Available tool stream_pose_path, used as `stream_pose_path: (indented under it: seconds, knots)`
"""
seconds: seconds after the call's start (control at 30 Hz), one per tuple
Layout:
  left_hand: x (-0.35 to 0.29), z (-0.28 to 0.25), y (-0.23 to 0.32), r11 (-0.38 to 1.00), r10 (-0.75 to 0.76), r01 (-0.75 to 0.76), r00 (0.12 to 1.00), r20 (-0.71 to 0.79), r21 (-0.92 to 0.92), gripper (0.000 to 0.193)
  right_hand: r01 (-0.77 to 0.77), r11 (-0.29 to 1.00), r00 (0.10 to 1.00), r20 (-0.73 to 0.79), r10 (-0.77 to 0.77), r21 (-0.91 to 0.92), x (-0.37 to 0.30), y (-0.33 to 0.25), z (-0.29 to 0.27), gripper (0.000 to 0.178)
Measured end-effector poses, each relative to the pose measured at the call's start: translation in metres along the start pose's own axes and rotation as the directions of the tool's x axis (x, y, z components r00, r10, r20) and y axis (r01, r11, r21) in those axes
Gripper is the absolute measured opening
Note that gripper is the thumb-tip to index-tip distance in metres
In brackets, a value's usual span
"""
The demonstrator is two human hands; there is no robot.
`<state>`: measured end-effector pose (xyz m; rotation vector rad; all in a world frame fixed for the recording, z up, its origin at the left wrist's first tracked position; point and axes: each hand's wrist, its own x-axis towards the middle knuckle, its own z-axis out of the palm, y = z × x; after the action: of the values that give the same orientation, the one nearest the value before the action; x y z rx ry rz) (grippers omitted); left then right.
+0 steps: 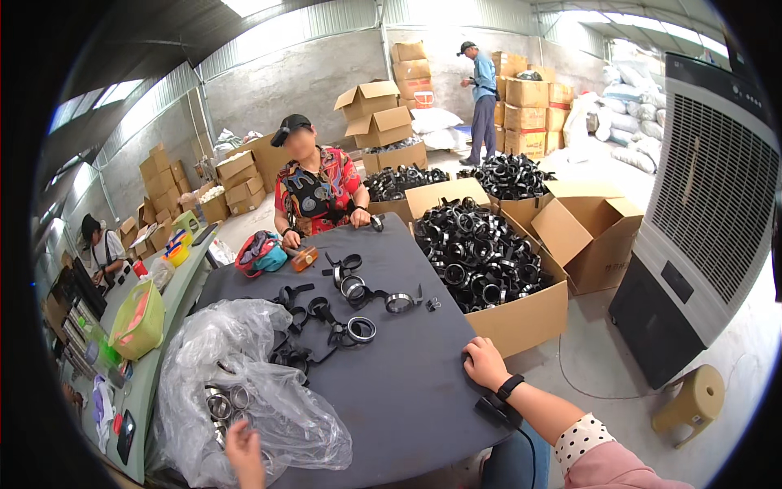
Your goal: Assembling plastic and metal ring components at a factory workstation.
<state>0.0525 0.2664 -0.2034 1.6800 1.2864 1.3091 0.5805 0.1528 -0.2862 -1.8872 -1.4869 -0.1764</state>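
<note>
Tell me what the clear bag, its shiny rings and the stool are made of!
The bag seems thin, glossy plastic: see-through and crinkled. The rings could be polished metal, since they gleam silvery, or coated plastic. The stool is probably moulded plastic: smooth and rounded.

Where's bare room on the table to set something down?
Biggest patch: the table between the bag and right hand, nearer than the loose parts. Smaller: farther up the right edge, beside the full box. Crowded: left side, with bag and left hand; mid-table, with loose parts.
</note>
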Motion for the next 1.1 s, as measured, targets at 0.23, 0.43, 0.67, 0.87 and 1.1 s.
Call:
stream_pose_path:
  seconds: [0.23, 0.43, 0.67, 0.87, 1.1]
  knots:
    - [-0.029, -0.053, 0.057, 0.993, 0.002, 0.026, 0.973, -0.232, 0.118, 0.032, -0.017, 1.000, 1.000, -0.005, 0.017, 0.009, 0.005, 0.004, 0.002, 0.015]
    - [-0.052, -0.044, 0.061, 0.608, -0.104, 0.010, 0.992, 0.067, 0.794, 0.039, -0.029, 0.999, 1.000, 0.003, 0.028, 0.030, 0.007, 0.003, -0.001, 0.014]
    - [-0.068, 0.046, -0.011, 0.677, 0.095, -0.245, 0.964, 0.247, 0.694, 0.034, -0.028, 0.996, 1.000, 0.007, 0.028, 0.083, 0.010, 0.004, -0.001, 0.012]
    - [-0.078, 0.072, -0.031, 0.660, 0.160, -0.277, 0.960, 0.229, 0.699, 0.026, -0.046, 0.997, 0.999, 0.014, 0.045, 0.069, 0.007, 0.006, -0.001, 0.013]
    - [-0.032, 0.012, 0.019, 0.680, -0.372, -0.089, 0.814, 0.446, 0.728, 0.039, -0.049, 0.995, 0.999, 0.009, 0.048, 0.089, 0.006, 0.005, -0.002, 0.012]
